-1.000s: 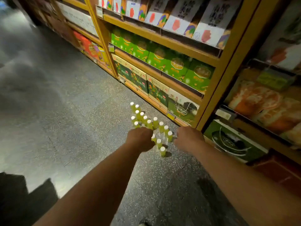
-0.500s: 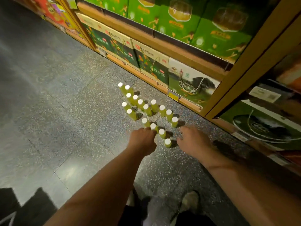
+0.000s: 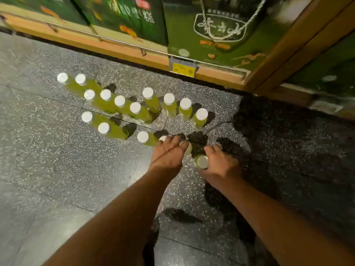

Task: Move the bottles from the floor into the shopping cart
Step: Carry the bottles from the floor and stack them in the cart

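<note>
Several green bottles (image 3: 148, 101) with white caps stand in a loose cluster on the speckled floor (image 3: 57, 150), just in front of the bottom shelf. My left hand (image 3: 167, 152) reaches down over the nearest ones, its fingers stretched across the caps of two bottles (image 3: 188, 149) and touching them. My right hand (image 3: 221, 164) curls its thumb and fingers round the closest bottle (image 3: 202, 161), which stands upright on the floor. No shopping cart is in view.
The wooden bottom shelf edge (image 3: 115, 48) runs along the top, with green boxes (image 3: 221, 31) and a yellow price tag (image 3: 183, 69) on it. A wooden upright (image 3: 288, 45) rises at the right. Open floor lies to the left.
My head and both hands have dropped much closer to the bottles. My left hand now lies on two caps, and my right hand has taken hold of the nearest bottle.
</note>
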The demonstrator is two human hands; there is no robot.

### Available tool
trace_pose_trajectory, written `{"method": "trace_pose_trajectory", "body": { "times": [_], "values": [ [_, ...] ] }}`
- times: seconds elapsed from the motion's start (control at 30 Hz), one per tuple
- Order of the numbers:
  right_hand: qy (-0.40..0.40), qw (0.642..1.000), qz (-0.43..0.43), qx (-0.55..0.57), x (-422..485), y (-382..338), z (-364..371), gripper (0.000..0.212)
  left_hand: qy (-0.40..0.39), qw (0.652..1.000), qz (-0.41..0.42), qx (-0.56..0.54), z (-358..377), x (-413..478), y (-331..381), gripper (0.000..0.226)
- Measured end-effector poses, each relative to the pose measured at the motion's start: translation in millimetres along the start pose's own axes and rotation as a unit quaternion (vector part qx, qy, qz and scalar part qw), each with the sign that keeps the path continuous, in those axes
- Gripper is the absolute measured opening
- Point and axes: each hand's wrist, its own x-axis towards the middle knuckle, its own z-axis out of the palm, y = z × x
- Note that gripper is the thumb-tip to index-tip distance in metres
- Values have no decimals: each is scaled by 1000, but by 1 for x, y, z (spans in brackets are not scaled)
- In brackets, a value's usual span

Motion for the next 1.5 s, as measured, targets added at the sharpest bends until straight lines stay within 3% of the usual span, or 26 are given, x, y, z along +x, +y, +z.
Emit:
{"method": "trace_pose_trajectory", "body": {
  "times": [0.1,0.23,0.37,0.43,0.6,0.77,0.9,1.0,1.17,1.4,1.5],
  "values": [
    [19,1000,-14,-6,29,6,49,41,4,999,27,24,42,37,0,50],
    [67,997,-47,-9,43,9,78,27,-37,998,48,-22,62,68,5,41],
    [56,997,-48,-21,36,16,63,34,-58,995,75,-26,38,68,10,30],
    [54,998,-33,-12,14,19,37,38,-47,995,85,-24,6,47,12,32],
    [65,997,32,20,-70,6,-81,23,-17,991,117,-57,-127,-30,18,27],
    [199,973,71,88,-201,-13,-204,29,19,985,170,-36,-274,-133,37,24],
    [261,953,100,116,-300,-22,-286,29,59,972,226,21,-372,-216,67,34],
    [271,935,127,189,-371,-13,-332,36,51,966,253,31,-431,-267,101,41],
    [316,917,153,189,-491,36,-382,31,79,950,289,86,-492,-339,182,48],
    [409,868,209,191,-642,138,-396,24,120,935,324,79,-544,-414,335,61],
    [432,841,257,201,-695,188,-398,36,131,922,361,57,-559,-429,406,62]
  ]
}}
